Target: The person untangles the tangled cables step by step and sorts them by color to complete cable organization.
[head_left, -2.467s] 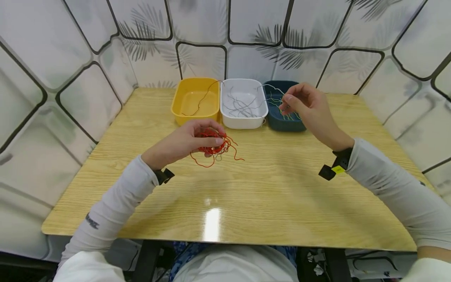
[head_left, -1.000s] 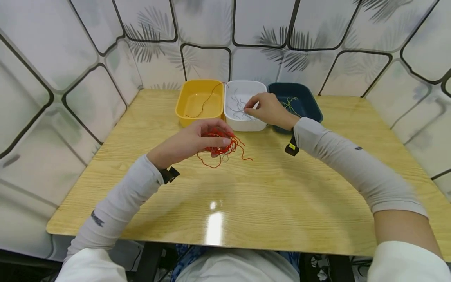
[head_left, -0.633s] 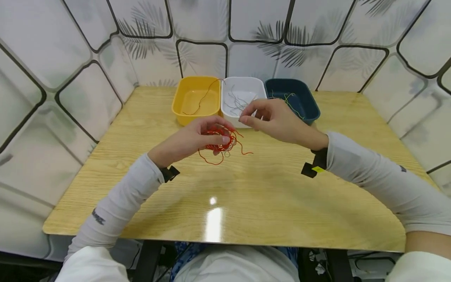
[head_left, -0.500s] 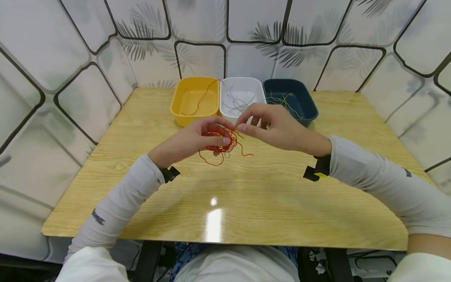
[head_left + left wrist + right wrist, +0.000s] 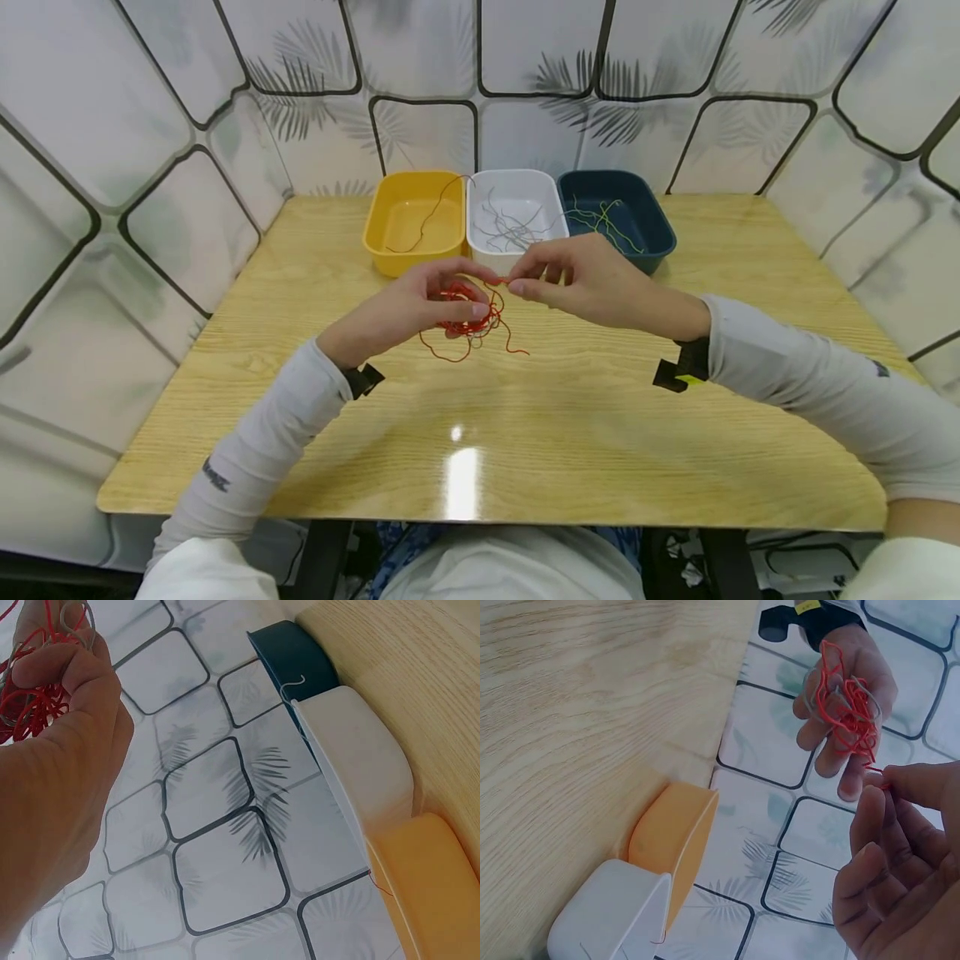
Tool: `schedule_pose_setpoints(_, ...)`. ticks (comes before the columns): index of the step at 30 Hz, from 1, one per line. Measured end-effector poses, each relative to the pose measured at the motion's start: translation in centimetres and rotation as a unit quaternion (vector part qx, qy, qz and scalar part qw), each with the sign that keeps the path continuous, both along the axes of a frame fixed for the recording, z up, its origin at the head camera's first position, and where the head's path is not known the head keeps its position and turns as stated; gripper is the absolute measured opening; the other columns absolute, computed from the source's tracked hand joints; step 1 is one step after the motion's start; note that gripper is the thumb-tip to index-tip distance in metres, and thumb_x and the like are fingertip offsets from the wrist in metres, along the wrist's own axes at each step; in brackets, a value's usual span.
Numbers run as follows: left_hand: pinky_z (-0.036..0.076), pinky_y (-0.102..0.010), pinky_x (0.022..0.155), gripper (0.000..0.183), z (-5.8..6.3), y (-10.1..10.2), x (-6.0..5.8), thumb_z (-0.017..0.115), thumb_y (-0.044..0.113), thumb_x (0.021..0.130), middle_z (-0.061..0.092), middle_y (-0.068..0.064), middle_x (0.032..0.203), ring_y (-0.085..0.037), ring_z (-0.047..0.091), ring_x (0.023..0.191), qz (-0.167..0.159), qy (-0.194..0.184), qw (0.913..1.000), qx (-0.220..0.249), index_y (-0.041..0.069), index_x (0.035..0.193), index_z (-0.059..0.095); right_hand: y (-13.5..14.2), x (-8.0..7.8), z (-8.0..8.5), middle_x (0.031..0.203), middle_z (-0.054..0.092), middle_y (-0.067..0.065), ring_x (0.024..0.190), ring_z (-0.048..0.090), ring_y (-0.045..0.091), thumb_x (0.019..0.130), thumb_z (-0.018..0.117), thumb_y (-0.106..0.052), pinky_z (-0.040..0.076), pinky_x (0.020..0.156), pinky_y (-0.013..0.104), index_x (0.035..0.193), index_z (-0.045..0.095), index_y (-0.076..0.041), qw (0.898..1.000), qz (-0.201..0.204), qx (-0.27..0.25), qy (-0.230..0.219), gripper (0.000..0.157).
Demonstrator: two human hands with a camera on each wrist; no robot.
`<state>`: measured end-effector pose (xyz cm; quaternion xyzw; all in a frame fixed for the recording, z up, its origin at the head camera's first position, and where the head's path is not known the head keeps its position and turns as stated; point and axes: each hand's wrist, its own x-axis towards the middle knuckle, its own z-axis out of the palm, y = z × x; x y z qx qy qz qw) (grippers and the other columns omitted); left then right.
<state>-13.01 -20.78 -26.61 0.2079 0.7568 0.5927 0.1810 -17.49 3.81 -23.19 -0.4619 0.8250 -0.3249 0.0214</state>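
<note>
My left hand holds a loose tangle of red string above the table, thumb in front. A few grey strands show in the tangle in both wrist views, and red ends dangle below it in the head view. Thumb and index finger of my right hand pinch a red strand at the tangle's edge, close to the left fingertips. The right wrist view shows that strand running from the bundle to the pinch. Part of the tangle is hidden behind the left thumb.
Side by side at the table's back stand a yellow bin with a red strand over its rim, a white bin with several grey strands, and a dark blue bin with yellow-green strands. A patterned curtain hangs behind.
My right hand has let go of pale and green strands at the blue bin, passed over the white bin and come to the red tangle, where it pinches a strand. The left hand stays nearly still.
</note>
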Motion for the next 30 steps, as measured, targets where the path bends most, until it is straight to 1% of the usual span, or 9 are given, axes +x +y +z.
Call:
schedule_pose_setpoints(5, 0.047, -0.039, 0.073, 0.039, 0.0, -0.2, 0.0, 0.063, 0.035, 0.086, 0.059, -0.011, 0.108, -0.031, 0.055, 0.086, 0.003, 0.000, 1.0000, 0.009, 0.018, 0.120, 0.054, 1.3, -0.5, 0.4, 0.073, 0.059, -0.008, 0.057, 0.047, 0.010, 0.087, 0.060, -0.038, 0.039, 0.050, 0.028, 0.094, 0.065, -0.024, 1.000, -0.020, -0.018, 0.012, 0.016)
schedule_pose_setpoints(7, 0.047, -0.040, 0.076, 0.038, 0.0, -0.3, 0.1, 0.064, 0.034, 0.085, 0.058, -0.012, 0.110, -0.031, 0.055, 0.089, 0.016, -0.006, 0.9995, 0.026, 0.016, 0.118, 0.055, 2.1, -0.8, 0.6, 0.072, 0.058, -0.007, 0.056, 0.046, 0.010, 0.087, 0.060, -0.037, 0.037, 0.049, 0.028, 0.093, 0.065, -0.024, 0.999, -0.035, -0.019, 0.021, 0.015)
schedule_pose_setpoints(10, 0.047, -0.038, 0.079, 0.036, -0.1, -0.6, 0.2, 0.065, 0.031, 0.084, 0.057, -0.013, 0.111, -0.028, 0.056, 0.091, 0.049, -0.010, 0.9972, 0.056, 0.012, 0.114, 0.056, 3.6, -1.1, 0.8, 0.071, 0.058, -0.007, 0.055, 0.045, 0.010, 0.087, 0.060, -0.036, 0.036, 0.048, 0.027, 0.092, 0.065, -0.025, 0.997, -0.065, -0.011, 0.040, 0.013)
schedule_pose_setpoints(14, 0.046, -0.032, 0.073, 0.034, -0.5, -0.9, 0.3, 0.067, 0.024, 0.083, 0.056, -0.014, 0.103, -0.022, 0.054, 0.084, 0.089, -0.020, 0.9911, 0.097, 0.005, 0.108, 0.056, 5.3, -0.9, 1.5, 0.070, 0.057, -0.005, 0.053, 0.047, 0.013, 0.088, 0.061, -0.029, 0.035, 0.046, 0.027, 0.091, 0.065, -0.022, 0.993, -0.104, -0.015, 0.045, 0.009)
schedule_pose_setpoints(19, 0.044, -0.029, 0.067, 0.032, -1.2, -1.1, 0.3, 0.068, 0.021, 0.082, 0.056, -0.013, 0.094, -0.019, 0.051, 0.079, 0.100, -0.048, 0.9855, 0.129, 0.002, 0.104, 0.055, 6.5, -0.4, 2.4, 0.067, 0.056, 0.000, 0.051, 0.047, 0.013, 0.088, 0.062, -0.020, 0.036, 0.046, 0.028, 0.088, 0.065, -0.015, 0.990, -0.129, -0.034, 0.035, 0.007)
schedule_pose_setpoints(21, 0.044, -0.029, 0.067, 0.033, -1.3, -1.1, 0.3, 0.068, 0.021, 0.082, 0.055, -0.013, 0.094, -0.020, 0.051, 0.079, 0.098, -0.046, 0.9857, 0.129, 0.002, 0.104, 0.055, 7.0, -0.8, 2.2, 0.068, 0.057, 0.000, 0.052, 0.048, 0.012, 0.087, 0.062, -0.021, 0.036, 0.046, 0.028, 0.089, 0.066, -0.014, 0.990, -0.135, -0.032, 0.038, 0.007)
schedule_pose_setpoints(24, 0.045, -0.030, 0.068, 0.034, -1.5, -1.1, 0.2, 0.069, 0.023, 0.082, 0.056, -0.014, 0.093, -0.021, 0.052, 0.080, 0.098, -0.033, 0.9876, 0.118, 0.002, 0.105, 0.055, 8.3, -2.1, 1.4, 0.073, 0.059, -0.002, 0.054, 0.051, 0.011, 0.088, 0.061, -0.026, 0.038, 0.047, 0.027, 0.092, 0.067, -0.018, 0.988, -0.152, -0.015, 0.039, 0.011)
schedule_pose_setpoints(27, 0.046, -0.032, 0.069, 0.035, -1.5, -1.4, 0.1, 0.069, 0.025, 0.081, 0.057, -0.014, 0.094, -0.021, 0.054, 0.080, 0.106, -0.021, 0.9891, 0.100, 0.003, 0.105, 0.056, 10.0, -3.6, 0.9, 0.079, 0.062, -0.004, 0.057, 0.054, 0.011, 0.089, 0.060, -0.031, 0.040, 0.048, 0.027, 0.096, 0.066, -0.020, 0.983, -0.181, -0.006, 0.042, 0.015)
schedule_pose_setpoints(30, 0.045, -0.030, 0.068, 0.033, -1.4, -1.9, -0.1, 0.068, 0.025, 0.082, 0.058, -0.013, 0.096, -0.021, 0.053, 0.079, 0.118, -0.027, 0.9873, 0.103, 0.004, 0.105, 0.056, 11.5, -4.6, 1.1, 0.081, 0.063, -0.003, 0.058, 0.055, 0.011, 0.088, 0.060, -0.032, 0.039, 0.047, 0.027, 0.099, 0.066, -0.019, 0.976, -0.213, -0.010, 0.044, 0.018)
